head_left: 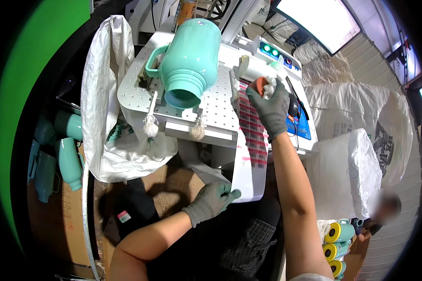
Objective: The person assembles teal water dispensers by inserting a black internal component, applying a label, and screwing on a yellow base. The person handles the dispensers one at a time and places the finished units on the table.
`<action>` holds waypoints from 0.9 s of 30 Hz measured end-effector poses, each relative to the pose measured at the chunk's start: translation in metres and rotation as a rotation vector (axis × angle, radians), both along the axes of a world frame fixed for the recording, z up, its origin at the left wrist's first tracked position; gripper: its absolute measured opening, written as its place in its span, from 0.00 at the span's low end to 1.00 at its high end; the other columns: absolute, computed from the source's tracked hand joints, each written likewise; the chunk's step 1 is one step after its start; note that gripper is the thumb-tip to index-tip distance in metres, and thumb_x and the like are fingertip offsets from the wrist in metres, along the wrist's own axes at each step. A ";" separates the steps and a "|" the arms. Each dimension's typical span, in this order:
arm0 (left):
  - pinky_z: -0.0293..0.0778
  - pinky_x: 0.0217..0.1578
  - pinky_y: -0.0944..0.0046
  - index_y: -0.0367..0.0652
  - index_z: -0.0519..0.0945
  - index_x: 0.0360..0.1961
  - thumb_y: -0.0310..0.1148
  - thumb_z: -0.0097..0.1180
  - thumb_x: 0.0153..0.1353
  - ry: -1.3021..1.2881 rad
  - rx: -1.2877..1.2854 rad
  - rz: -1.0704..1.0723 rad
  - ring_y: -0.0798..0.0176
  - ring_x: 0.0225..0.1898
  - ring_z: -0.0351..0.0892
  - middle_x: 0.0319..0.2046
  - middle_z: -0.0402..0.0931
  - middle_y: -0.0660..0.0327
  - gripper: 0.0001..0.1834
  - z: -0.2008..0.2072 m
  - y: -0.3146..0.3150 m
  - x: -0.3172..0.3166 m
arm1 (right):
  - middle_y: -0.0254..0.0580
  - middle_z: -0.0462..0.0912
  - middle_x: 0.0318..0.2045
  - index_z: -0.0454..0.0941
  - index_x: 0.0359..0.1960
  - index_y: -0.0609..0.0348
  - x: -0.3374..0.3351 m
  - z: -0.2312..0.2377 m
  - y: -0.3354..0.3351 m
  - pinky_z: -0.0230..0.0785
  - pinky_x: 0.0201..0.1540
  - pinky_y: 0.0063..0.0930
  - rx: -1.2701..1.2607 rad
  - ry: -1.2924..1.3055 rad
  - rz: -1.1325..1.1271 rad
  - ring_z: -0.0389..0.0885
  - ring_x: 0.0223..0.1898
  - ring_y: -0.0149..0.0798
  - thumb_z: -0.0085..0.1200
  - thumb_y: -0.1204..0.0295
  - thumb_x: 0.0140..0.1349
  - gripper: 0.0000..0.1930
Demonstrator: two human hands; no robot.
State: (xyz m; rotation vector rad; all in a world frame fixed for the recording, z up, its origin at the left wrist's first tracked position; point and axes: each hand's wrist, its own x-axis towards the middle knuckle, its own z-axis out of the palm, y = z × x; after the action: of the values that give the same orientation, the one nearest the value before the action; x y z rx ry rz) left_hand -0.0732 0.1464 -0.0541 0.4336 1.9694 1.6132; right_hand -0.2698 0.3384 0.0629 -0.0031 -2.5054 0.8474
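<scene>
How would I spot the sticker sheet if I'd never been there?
Find the white table dotted with holes, under a big green jug. Right of the jug, a long sheet runs down to the gloved left hand. It alone carries rows of red labels.

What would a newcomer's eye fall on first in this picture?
First, the mint-green handled jug over the perforated metal plate, its open mouth toward the person. Next, the red-and-white label sheet to the right, the gloved left hand at its lower end and the gloved right hand near its upper end. The glowing monitor at upper right also draws the eye.
</scene>
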 end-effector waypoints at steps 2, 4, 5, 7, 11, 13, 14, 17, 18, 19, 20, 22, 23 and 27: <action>0.76 0.31 0.60 0.38 0.82 0.32 0.53 0.62 0.71 -0.213 -0.085 -0.139 0.66 0.22 0.77 0.19 0.76 0.61 0.25 0.013 -0.012 0.009 | 0.60 0.77 0.55 0.70 0.65 0.64 0.012 -0.020 0.009 0.63 0.66 0.51 0.280 0.072 -0.081 0.73 0.60 0.58 0.76 0.44 0.49 0.49; 0.75 0.28 0.63 0.39 0.83 0.32 0.52 0.66 0.69 -0.263 -0.154 -0.202 0.69 0.22 0.75 0.19 0.76 0.64 0.24 0.002 -0.017 0.024 | 0.61 0.77 0.56 0.68 0.66 0.64 0.019 -0.024 0.008 0.61 0.67 0.51 0.312 0.043 -0.110 0.72 0.61 0.59 0.75 0.43 0.50 0.50; 0.74 0.28 0.63 0.38 0.83 0.34 0.52 0.65 0.70 -0.279 -0.139 -0.200 0.69 0.22 0.75 0.19 0.76 0.63 0.24 -0.002 -0.017 0.029 | 0.61 0.77 0.55 0.68 0.67 0.64 0.014 -0.026 0.012 0.61 0.67 0.51 0.317 0.066 -0.087 0.72 0.61 0.59 0.75 0.43 0.50 0.50; 0.78 0.32 0.62 0.38 0.86 0.42 0.52 0.63 0.70 -0.294 -0.176 -0.245 0.66 0.24 0.80 0.23 0.81 0.60 0.23 -0.009 -0.020 0.037 | 0.62 0.77 0.55 0.68 0.66 0.65 0.012 -0.027 0.006 0.61 0.67 0.51 0.318 0.085 -0.077 0.72 0.61 0.59 0.75 0.43 0.49 0.50; 0.79 0.35 0.60 0.36 0.85 0.38 0.50 0.66 0.68 -0.265 -0.234 -0.319 0.63 0.27 0.82 0.25 0.83 0.58 0.23 -0.028 -0.013 0.050 | 0.61 0.79 0.55 0.71 0.64 0.65 0.004 -0.029 0.018 0.63 0.65 0.51 0.333 0.102 -0.143 0.74 0.60 0.59 0.74 0.43 0.50 0.48; 0.80 0.39 0.58 0.36 0.85 0.40 0.49 0.66 0.67 -0.246 -0.283 -0.357 0.60 0.31 0.84 0.28 0.84 0.56 0.22 -0.040 -0.009 0.050 | 0.63 0.78 0.57 0.70 0.66 0.66 0.008 -0.023 0.027 0.62 0.67 0.54 0.273 -0.016 -0.073 0.72 0.64 0.61 0.74 0.40 0.50 0.51; 0.80 0.41 0.57 0.36 0.85 0.41 0.49 0.66 0.67 -0.234 -0.308 -0.380 0.59 0.33 0.85 0.30 0.85 0.55 0.22 -0.052 -0.005 0.051 | 0.65 0.77 0.58 0.69 0.67 0.68 0.012 -0.019 0.033 0.61 0.67 0.55 0.229 -0.093 -0.029 0.71 0.65 0.63 0.74 0.38 0.50 0.53; 0.80 0.49 0.54 0.41 0.84 0.53 0.51 0.66 0.65 -0.136 -0.403 -0.237 0.51 0.44 0.87 0.43 0.87 0.51 0.26 -0.081 -0.014 0.046 | 0.69 0.70 0.65 0.65 0.69 0.73 0.058 -0.020 0.019 0.59 0.70 0.55 0.466 0.460 0.013 0.68 0.67 0.65 0.74 0.51 0.59 0.47; 0.80 0.51 0.53 0.42 0.84 0.55 0.51 0.65 0.65 -0.041 -0.476 -0.159 0.49 0.46 0.87 0.45 0.87 0.51 0.26 -0.093 -0.018 0.044 | 0.66 0.74 0.60 0.68 0.66 0.73 0.097 -0.019 0.004 0.63 0.66 0.49 0.275 0.411 0.139 0.73 0.62 0.60 0.67 0.61 0.64 0.35; 0.79 0.54 0.51 0.43 0.85 0.54 0.51 0.63 0.66 0.027 -0.496 -0.132 0.46 0.49 0.87 0.46 0.87 0.51 0.25 -0.086 -0.023 0.035 | 0.62 0.78 0.55 0.71 0.63 0.72 0.139 -0.017 -0.007 0.67 0.63 0.43 0.087 0.364 0.243 0.77 0.57 0.56 0.60 0.71 0.70 0.24; 0.79 0.52 0.50 0.41 0.87 0.49 0.49 0.62 0.67 -0.098 -0.508 -0.135 0.46 0.47 0.87 0.45 0.87 0.50 0.22 -0.070 -0.029 0.022 | 0.59 0.81 0.49 0.75 0.57 0.70 0.174 -0.026 -0.011 0.71 0.59 0.43 0.002 0.118 0.442 0.80 0.52 0.55 0.59 0.69 0.70 0.19; 0.78 0.50 0.49 0.39 0.87 0.43 0.48 0.62 0.67 -0.390 -0.163 0.242 0.45 0.44 0.86 0.40 0.86 0.49 0.21 -0.112 -0.029 0.019 | 0.54 0.86 0.38 0.84 0.45 0.67 0.241 -0.045 -0.024 0.77 0.51 0.41 -0.181 -0.457 0.703 0.85 0.41 0.53 0.55 0.66 0.70 0.14; 0.78 0.49 0.48 0.38 0.86 0.44 0.48 0.63 0.66 -0.246 -0.249 0.274 0.45 0.42 0.85 0.38 0.85 0.49 0.21 -0.108 -0.026 0.012 | 0.56 0.86 0.40 0.84 0.47 0.65 0.257 -0.069 -0.029 0.78 0.51 0.44 -0.118 -0.666 0.770 0.86 0.43 0.55 0.57 0.64 0.70 0.15; 0.73 0.55 0.43 0.43 0.74 0.61 0.48 0.67 0.62 0.133 -0.458 0.524 0.41 0.58 0.76 0.55 0.76 0.45 0.32 -0.091 -0.003 0.018 | 0.57 0.87 0.45 0.83 0.53 0.54 0.245 -0.248 -0.010 0.79 0.50 0.48 0.050 -1.005 0.712 0.86 0.48 0.57 0.65 0.53 0.63 0.23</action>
State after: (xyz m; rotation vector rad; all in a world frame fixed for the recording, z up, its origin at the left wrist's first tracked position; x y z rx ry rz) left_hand -0.0551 0.1436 -0.1455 -0.1762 2.6163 1.3628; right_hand -0.0244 0.3282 -0.1852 0.6704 -3.5454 1.2741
